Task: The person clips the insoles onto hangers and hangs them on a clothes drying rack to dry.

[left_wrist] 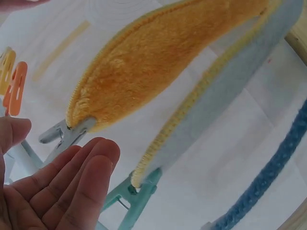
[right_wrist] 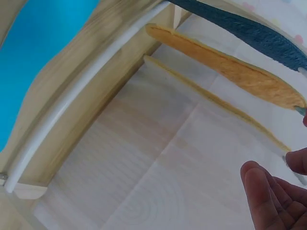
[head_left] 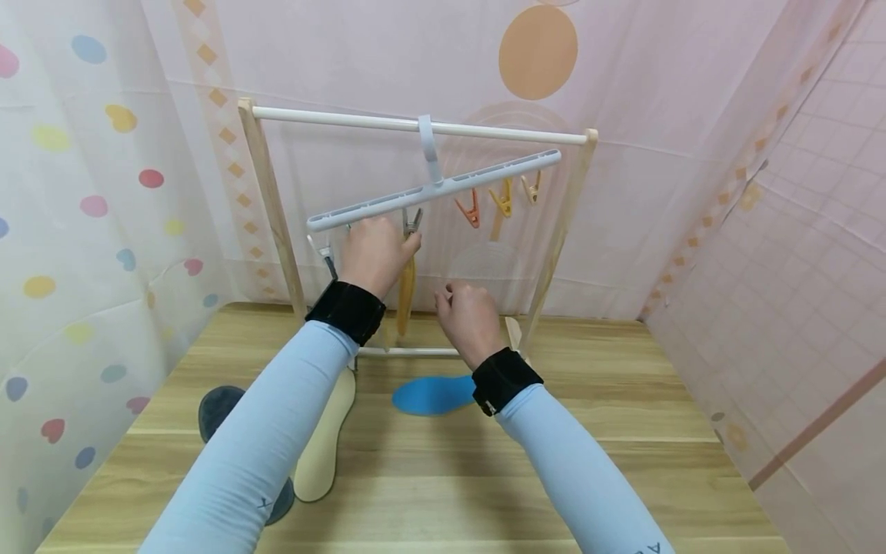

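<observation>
In the head view my left hand (head_left: pixel 376 258) is raised under the grey-blue clip hanger (head_left: pixel 484 175), next to the grey clip (head_left: pixel 411 221). The left wrist view shows its fingers extended with nothing in them, between the grey clip and a green clip (left_wrist: pixel 125 199). Those clips hold two hanging fuzzy insoles, an orange one (left_wrist: pixel 139 67) and one with a pale side and yellow edge (left_wrist: pixel 192 115). A dark blue insole (right_wrist: pixel 249 33) hangs beyond. Lower right, my right hand (head_left: pixel 471 319) has loosely bent fingers and nothing in its grasp.
The hanger tilts on a white rod (head_left: pixel 332 118) of a wooden rack. Orange and yellow clips (head_left: pixel 501 198) hang empty at its right side. Blue (head_left: pixel 431 395), cream (head_left: pixel 324 446) and dark grey (head_left: pixel 218 408) insoles lie on the wooden table (head_left: pixel 623 477).
</observation>
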### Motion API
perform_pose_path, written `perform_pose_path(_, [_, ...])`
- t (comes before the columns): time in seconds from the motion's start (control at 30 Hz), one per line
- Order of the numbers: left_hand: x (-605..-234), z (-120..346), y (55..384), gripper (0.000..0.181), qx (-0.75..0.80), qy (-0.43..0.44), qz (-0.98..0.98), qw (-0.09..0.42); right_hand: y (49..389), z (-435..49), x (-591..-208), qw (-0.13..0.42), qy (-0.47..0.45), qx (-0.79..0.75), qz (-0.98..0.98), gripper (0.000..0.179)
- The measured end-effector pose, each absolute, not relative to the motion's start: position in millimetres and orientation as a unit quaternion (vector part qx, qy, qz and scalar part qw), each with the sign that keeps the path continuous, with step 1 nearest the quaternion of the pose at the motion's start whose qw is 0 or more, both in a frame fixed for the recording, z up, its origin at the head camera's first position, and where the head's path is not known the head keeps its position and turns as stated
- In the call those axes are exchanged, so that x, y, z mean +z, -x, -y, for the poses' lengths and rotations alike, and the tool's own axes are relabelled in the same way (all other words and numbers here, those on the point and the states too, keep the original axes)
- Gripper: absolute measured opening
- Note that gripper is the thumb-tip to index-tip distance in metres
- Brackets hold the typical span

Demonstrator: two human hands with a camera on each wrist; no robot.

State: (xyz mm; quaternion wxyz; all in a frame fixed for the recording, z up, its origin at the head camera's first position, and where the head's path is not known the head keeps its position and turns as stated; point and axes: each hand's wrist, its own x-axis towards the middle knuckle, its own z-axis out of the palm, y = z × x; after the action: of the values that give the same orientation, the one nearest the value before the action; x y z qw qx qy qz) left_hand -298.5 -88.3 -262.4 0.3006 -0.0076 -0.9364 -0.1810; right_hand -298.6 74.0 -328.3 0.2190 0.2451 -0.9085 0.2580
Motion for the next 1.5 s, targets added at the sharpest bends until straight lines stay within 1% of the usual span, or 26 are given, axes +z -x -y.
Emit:
perform_pose_path(0.2, [-268, 88, 295, 0.059, -0.161, 0.001, 0.944, 0.287, 298, -82, -331, 0.216, -0.236, 0.255, 0.912, 0.028])
perform_pose_path(0.5, [-278, 85, 287, 0.056, -0.158, 0.017, 0.953, 0.26, 297, -96, -341, 0.215, -0.216, 0.269, 0.914, 0.027])
perform_pose_path(0.67, [-289, 88, 283, 0.058, -0.161, 0.018, 0.957, 0.239, 291, -103, -352, 0.205, -0.206, 0.267, 0.919, 0.026])
perform_pose_path(0.83, [-302, 91, 281, 0.058, -0.16, 0.023, 0.962, 0.221, 283, -112, -361, 0.168, -0.194, 0.259, 0.931, 0.029])
perform_pose_path(1.03, [-318, 95, 274, 0.055, -0.169, 0.029, 0.963, 0.209, 272, -119, -370, 0.129, -0.181, 0.231, 0.947, 0.033])
perform_pose_path(1.2, [-335, 98, 264, 0.053, -0.171, 0.036, 0.963, 0.202, 259, -125, -380, 0.081, -0.163, 0.223, 0.958, 0.036])
perform_pose_path(1.33, [-350, 99, 254, 0.045, -0.172, 0.036, 0.967, 0.182, 251, -134, -387, 0.071, -0.168, 0.191, 0.965, 0.032])
perform_pose_path(1.4, [-358, 100, 248, 0.041, -0.17, 0.035, 0.971, 0.162, 248, -140, -390, 0.065, -0.173, 0.177, 0.967, 0.031])
perform_pose_path(1.5, [-370, 100, 240, 0.04, -0.161, 0.031, 0.977, 0.136, 246, -148, -394, 0.052, -0.173, 0.169, 0.969, 0.033])
